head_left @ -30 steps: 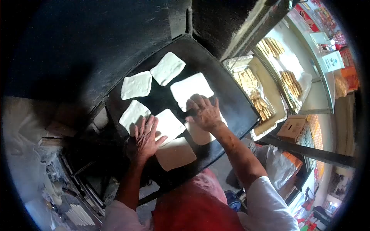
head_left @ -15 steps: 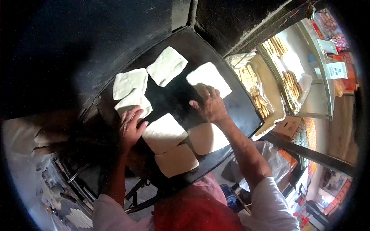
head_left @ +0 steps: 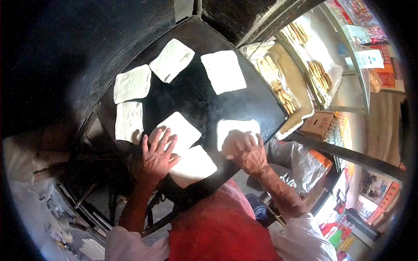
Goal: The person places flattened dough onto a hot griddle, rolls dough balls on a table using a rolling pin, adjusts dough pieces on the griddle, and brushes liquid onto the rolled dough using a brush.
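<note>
Several flat, white dough squares lie on a dark griddle (head_left: 187,87). My left hand (head_left: 157,158) has its fingers spread, with the fingertips on the lower left edge of the central dough square (head_left: 178,128). My right hand (head_left: 249,154) rests palm down over the right dough square (head_left: 226,128), fingers stretched out and a little apart. Below the central square lies another piece (head_left: 193,167), their edges meeting. Three squares line the far left side: an upper piece (head_left: 172,60), a middle piece (head_left: 133,83) and a lower piece (head_left: 129,121). One more piece (head_left: 224,71) is at the upper right.
To the right, a lined tray (head_left: 300,93) holds browned flatbreads, beside a glass case (head_left: 357,82) with more breads. A cardboard box (head_left: 317,124) and plastic bags (head_left: 305,165) are below them. A dark wall (head_left: 87,52) rises at the left.
My left hand has moved right from the left-hand dough piece to the central one. My right hand has moved down from the upper right piece to the lower right one. The left piece now lies lower.
</note>
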`<state>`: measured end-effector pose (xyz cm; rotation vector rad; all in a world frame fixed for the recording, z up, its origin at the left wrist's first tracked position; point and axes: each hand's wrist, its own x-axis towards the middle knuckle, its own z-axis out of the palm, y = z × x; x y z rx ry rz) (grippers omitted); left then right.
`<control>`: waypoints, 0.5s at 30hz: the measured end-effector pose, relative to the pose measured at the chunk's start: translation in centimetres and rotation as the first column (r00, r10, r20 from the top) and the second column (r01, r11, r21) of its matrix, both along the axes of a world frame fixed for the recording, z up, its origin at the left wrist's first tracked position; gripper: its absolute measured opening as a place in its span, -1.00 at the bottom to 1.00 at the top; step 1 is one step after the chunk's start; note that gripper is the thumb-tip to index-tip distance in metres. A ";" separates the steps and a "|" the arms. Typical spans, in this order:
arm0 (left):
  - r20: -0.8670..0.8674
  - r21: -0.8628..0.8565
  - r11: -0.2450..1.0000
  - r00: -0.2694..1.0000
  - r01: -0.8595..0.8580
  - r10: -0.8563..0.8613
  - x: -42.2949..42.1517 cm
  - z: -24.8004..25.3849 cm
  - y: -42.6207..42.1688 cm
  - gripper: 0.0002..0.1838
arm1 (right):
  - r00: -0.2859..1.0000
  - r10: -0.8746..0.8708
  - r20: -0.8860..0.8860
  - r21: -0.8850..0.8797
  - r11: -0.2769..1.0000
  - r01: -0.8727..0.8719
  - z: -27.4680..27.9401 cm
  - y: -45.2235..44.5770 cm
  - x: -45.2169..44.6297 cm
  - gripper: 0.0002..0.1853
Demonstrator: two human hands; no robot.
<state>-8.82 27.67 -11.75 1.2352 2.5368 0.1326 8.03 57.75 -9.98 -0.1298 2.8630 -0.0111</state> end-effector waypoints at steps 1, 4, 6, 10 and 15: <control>0.039 -0.058 0.998 0.999 -0.034 0.037 0.6 0.4 0.5 -0.10 | 0.970 -0.211 0.121 -0.019 0.977 0.215 0.6 0.1 -0.5 -0.18; 0.074 -0.033 0.971 0.968 -0.237 0.239 1.7 -0.1 1.9 -0.03 | 0.883 -0.442 0.157 -0.040 0.891 0.453 0.8 0.7 -0.7 -0.12; 0.112 0.018 0.950 0.944 -0.313 0.309 2.9 -0.8 1.8 -0.01 | 0.888 -0.456 0.055 -0.081 0.885 0.459 1.2 -0.1 -0.6 -0.13; -0.018 0.080 0.972 0.974 -0.222 0.224 7.2 -1.2 -0.1 -0.03 | 0.972 -0.183 0.146 -0.112 0.973 0.201 2.5 -5.0 1.5 -0.11; 0.012 0.156 0.987 0.999 0.041 -0.043 13.8 -1.8 -0.6 -0.15 | 0.917 -0.391 -0.081 -0.080 0.920 0.385 -0.6 -3.7 3.7 -0.07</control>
